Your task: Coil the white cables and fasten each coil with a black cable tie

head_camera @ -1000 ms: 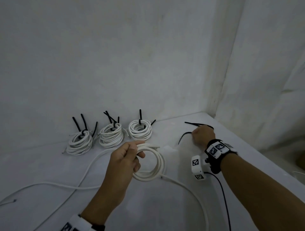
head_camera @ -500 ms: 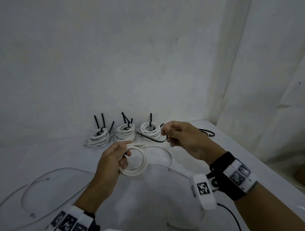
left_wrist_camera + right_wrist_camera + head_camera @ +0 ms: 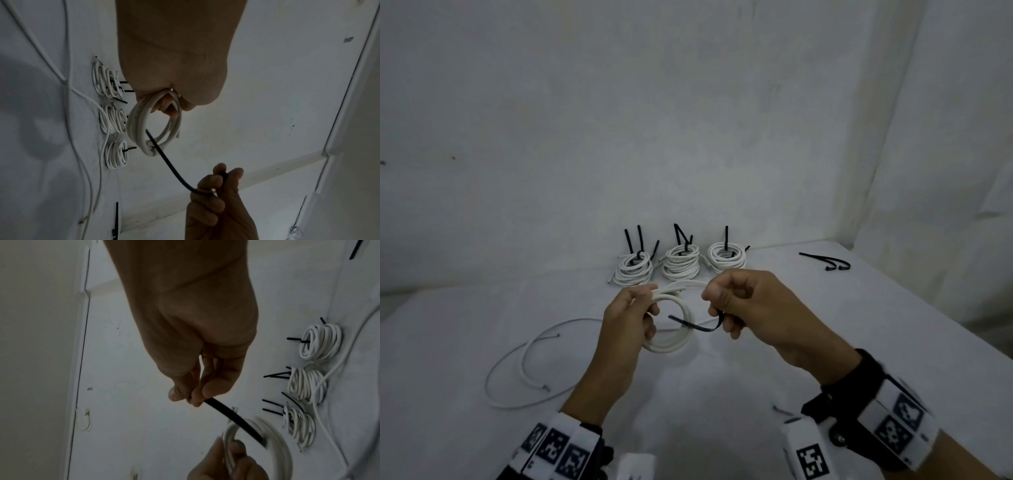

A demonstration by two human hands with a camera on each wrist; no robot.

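Left hand (image 3: 625, 320) grips the springy white coil (image 3: 671, 318) at its 11 o'clock above the counter (image 3: 859, 325); right hand (image 3: 743, 308) pinches the stiff, light black tie (image 3: 697, 325), tip threaded through. Keep coil clamped.

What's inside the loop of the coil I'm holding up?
The black tie's tip pokes into the coil, with left hand fingers hooked through the top. The tie's other end is covered by the right hand.
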